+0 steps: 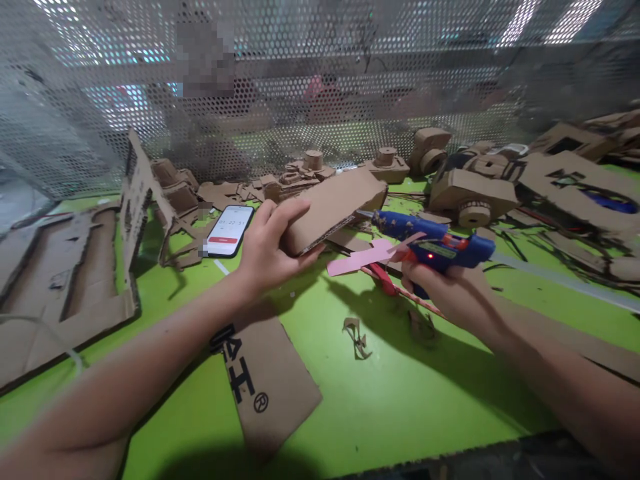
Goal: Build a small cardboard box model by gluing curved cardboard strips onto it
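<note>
My left hand [277, 243] grips a folded cardboard box piece [335, 203], thumb on top and fingers underneath, tilted above the table. In my right hand [435, 287] is a blue hot glue gun [435, 243] with a small red light on. Its nozzle points left at the edge of the cardboard piece; whether the two touch I cannot tell. A pink strip [357, 259] sticks out by the gun's front. Below it lies a red-handled tool [384, 279], partly hidden. Under my left forearm rests a flat printed cardboard sheet [277, 393].
A phone [230, 230] showing a timer lies left of my left hand. Cut cardboard panels [95, 267] stand and lie at the left. Cardboard models [473, 193] and scraps line the back, before a perforated metal screen [300, 73]. Small torn scraps [357, 338] lie on the green table [380, 407].
</note>
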`<state>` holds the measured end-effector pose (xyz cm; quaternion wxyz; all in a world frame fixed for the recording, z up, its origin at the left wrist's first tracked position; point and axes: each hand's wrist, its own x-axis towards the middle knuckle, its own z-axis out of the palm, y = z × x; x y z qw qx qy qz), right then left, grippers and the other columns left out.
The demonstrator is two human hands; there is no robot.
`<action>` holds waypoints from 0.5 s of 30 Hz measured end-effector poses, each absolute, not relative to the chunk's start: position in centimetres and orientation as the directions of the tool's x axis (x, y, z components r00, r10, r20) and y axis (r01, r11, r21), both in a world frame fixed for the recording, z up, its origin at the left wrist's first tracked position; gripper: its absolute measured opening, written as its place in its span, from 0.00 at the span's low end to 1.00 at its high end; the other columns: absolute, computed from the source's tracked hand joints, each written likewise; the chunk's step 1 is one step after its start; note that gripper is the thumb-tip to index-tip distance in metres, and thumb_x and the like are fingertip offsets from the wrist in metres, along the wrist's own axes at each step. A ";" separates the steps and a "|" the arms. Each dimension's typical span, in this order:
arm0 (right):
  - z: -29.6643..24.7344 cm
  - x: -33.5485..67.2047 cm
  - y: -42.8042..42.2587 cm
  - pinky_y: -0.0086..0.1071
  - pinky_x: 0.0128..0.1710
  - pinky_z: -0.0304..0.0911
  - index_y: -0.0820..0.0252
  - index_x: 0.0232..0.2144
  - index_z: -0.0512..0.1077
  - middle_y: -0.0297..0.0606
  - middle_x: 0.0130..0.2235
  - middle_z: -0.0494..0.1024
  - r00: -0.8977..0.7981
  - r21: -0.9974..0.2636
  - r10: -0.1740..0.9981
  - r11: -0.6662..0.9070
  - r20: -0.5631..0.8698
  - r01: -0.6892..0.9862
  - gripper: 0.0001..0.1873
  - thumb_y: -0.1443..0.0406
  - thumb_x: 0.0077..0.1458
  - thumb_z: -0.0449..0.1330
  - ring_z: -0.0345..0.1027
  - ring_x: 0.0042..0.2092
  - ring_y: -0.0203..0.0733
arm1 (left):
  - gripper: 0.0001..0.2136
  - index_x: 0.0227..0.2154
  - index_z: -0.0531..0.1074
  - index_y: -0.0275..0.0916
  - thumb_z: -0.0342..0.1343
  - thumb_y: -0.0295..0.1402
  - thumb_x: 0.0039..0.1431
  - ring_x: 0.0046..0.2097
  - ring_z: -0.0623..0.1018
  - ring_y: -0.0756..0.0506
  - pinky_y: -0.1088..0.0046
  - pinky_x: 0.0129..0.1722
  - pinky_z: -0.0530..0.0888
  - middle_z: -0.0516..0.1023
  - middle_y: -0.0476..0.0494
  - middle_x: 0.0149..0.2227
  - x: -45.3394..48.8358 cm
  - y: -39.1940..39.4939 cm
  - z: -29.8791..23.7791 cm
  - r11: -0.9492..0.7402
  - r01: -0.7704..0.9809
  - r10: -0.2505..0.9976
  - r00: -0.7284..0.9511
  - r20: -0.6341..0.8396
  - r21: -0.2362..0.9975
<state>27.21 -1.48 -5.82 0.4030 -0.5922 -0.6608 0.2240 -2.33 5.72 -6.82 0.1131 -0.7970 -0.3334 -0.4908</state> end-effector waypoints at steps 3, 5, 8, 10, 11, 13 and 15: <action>-4.7 27.5 -0.7 0.37 0.24 0.68 0.53 0.30 0.75 0.35 0.24 0.77 0.083 -0.787 0.969 0.137 0.232 0.602 0.09 0.57 0.50 0.57 0.70 0.25 0.45 | 0.28 0.61 0.71 0.46 0.69 0.48 0.61 0.50 0.80 0.37 0.58 0.49 0.79 0.80 0.39 0.53 -2.9 6.0 -6.4 -0.767 0.615 0.436 0.293 0.851 0.182; -4.7 28.2 0.0 0.40 0.28 0.70 0.53 0.34 0.76 0.39 0.29 0.81 0.037 -0.745 0.973 0.149 0.227 0.650 0.15 0.53 0.50 0.57 0.72 0.26 0.46 | 0.28 0.61 0.71 0.48 0.67 0.52 0.63 0.52 0.81 0.37 0.56 0.51 0.80 0.80 0.39 0.55 -3.4 6.5 -6.1 -0.779 0.576 0.462 0.260 0.848 0.248; -5.2 30.2 1.3 0.42 0.33 0.71 0.52 0.32 0.75 0.42 0.31 0.82 -0.077 -0.632 0.969 0.212 0.235 0.745 0.16 0.49 0.48 0.59 0.75 0.31 0.51 | 0.27 0.61 0.69 0.52 0.62 0.58 0.65 0.55 0.82 0.37 0.57 0.52 0.82 0.80 0.41 0.59 -4.2 7.6 -5.6 -0.753 0.494 0.569 0.159 0.807 0.434; -5.4 31.9 2.2 0.43 0.38 0.70 0.51 0.31 0.76 0.43 0.32 0.82 -0.135 -0.566 0.963 0.247 0.233 0.786 0.17 0.48 0.46 0.61 0.76 0.34 0.53 | 0.28 0.60 0.69 0.53 0.57 0.62 0.66 0.52 0.84 0.38 0.59 0.47 0.83 0.81 0.41 0.58 -4.7 8.5 -5.3 -0.691 0.398 0.689 0.110 0.717 0.603; -5.4 32.8 2.6 0.43 0.40 0.70 0.52 0.33 0.77 0.43 0.33 0.83 -0.160 -0.530 0.961 0.258 0.224 0.808 0.18 0.48 0.46 0.62 0.77 0.36 0.54 | 0.30 0.59 0.69 0.51 0.56 0.65 0.65 0.49 0.85 0.37 0.60 0.43 0.84 0.83 0.39 0.55 -4.9 8.9 -5.1 -0.642 0.328 0.754 0.111 0.647 0.693; -5.2 34.4 3.5 0.44 0.42 0.70 0.53 0.38 0.80 0.47 0.38 0.85 -0.179 -0.451 0.965 0.248 0.191 0.857 0.20 0.49 0.47 0.62 0.78 0.39 0.56 | 0.33 0.53 0.73 0.45 0.55 0.68 0.60 0.45 0.86 0.34 0.58 0.39 0.84 0.86 0.36 0.48 -5.3 9.5 -4.9 -0.474 0.188 0.880 0.133 0.455 0.860; -5.1 35.7 4.4 0.45 0.44 0.70 0.56 0.45 0.82 0.52 0.43 0.87 -0.152 -0.365 0.976 0.199 0.153 0.909 0.24 0.54 0.48 0.62 0.80 0.43 0.61 | 0.35 0.48 0.76 0.41 0.57 0.69 0.54 0.43 0.87 0.32 0.54 0.40 0.85 0.87 0.34 0.42 -5.4 9.6 -4.9 -0.245 0.051 0.959 0.162 0.234 0.968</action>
